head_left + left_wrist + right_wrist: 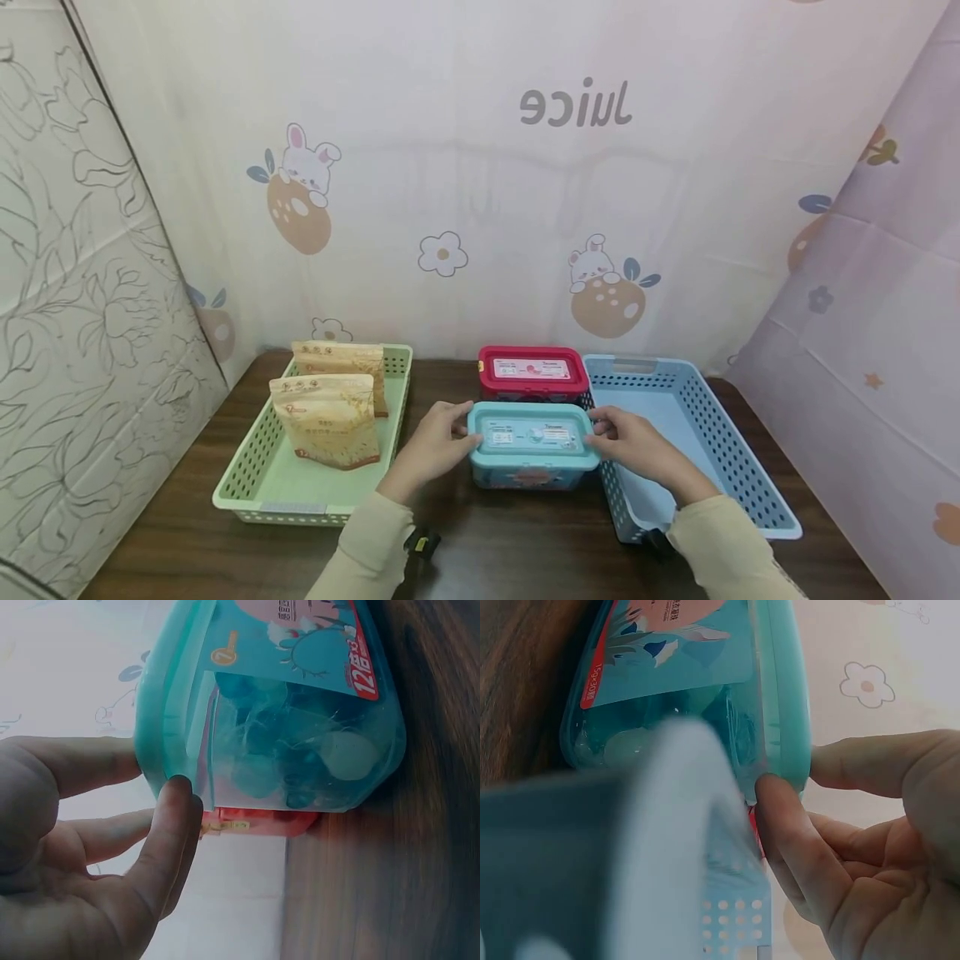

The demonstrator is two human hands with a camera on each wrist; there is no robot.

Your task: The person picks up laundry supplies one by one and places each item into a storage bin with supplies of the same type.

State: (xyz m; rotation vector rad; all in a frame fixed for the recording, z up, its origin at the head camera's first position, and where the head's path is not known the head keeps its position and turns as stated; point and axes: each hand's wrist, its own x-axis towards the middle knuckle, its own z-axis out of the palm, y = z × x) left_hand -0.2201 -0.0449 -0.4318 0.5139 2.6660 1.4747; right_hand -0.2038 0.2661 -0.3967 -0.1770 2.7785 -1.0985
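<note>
A teal box of laundry pods (532, 442) with a see-through body sits on the table between my two hands. My left hand (438, 442) grips the left end of its lid (166, 712), thumb on top and fingertips under the rim. At the right end, my right hand (626, 440) holds the lid the same way, as the right wrist view shows. Dark and pale pods (349, 755) show through the side. Just behind stands a similar box with a red lid (534, 372), partly hidden in both wrist views.
A green basket (251, 467) on the left holds two upright yellow pouches (326, 421). On the right, a light blue basket (738, 454) stands close beside the teal box; its rim fills the front of the right wrist view. A patterned curtain (450, 167) hangs behind the dark wooden table (510, 550).
</note>
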